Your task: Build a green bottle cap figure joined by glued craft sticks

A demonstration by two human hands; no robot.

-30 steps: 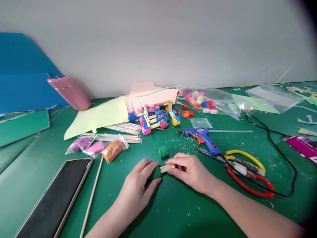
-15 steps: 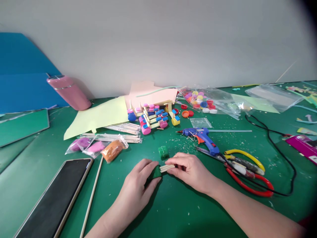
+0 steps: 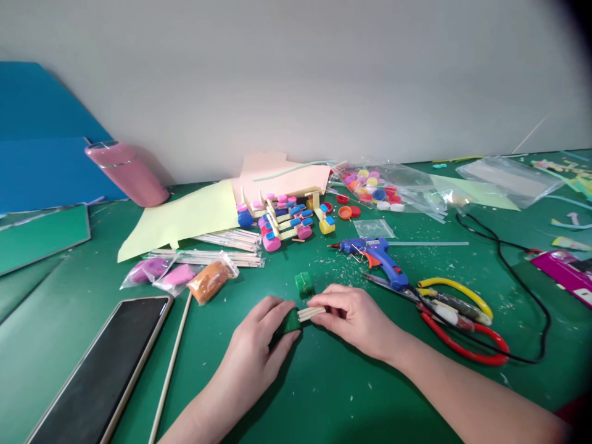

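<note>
My left hand [image 3: 259, 339] is closed around a small dark green piece [image 3: 291, 321], which my fingers partly hide, so its kind is unclear. Between the fingertips of my right hand [image 3: 354, 317] are several short wooden sticks [image 3: 311, 314] in a flat bundle. Their left ends meet the edge of the green piece. Just beyond my fingertips, a bright green round plastic piece [image 3: 304, 285] sits on the green tabletop [image 3: 333, 394].
Right of my hands lie a blue glue gun [image 3: 377, 253] with its black cord and red-and-yellow-handled pliers [image 3: 462, 314]. A phone [image 3: 99, 370], a long stick [image 3: 171, 370] and clay packets [image 3: 210, 280] are at left. Behind are cap-and-stick models [image 3: 287, 222] and bagged caps [image 3: 377, 188].
The view has shifted very slightly. Both hands keep the same hold and position, and nothing on the table has visibly moved.
</note>
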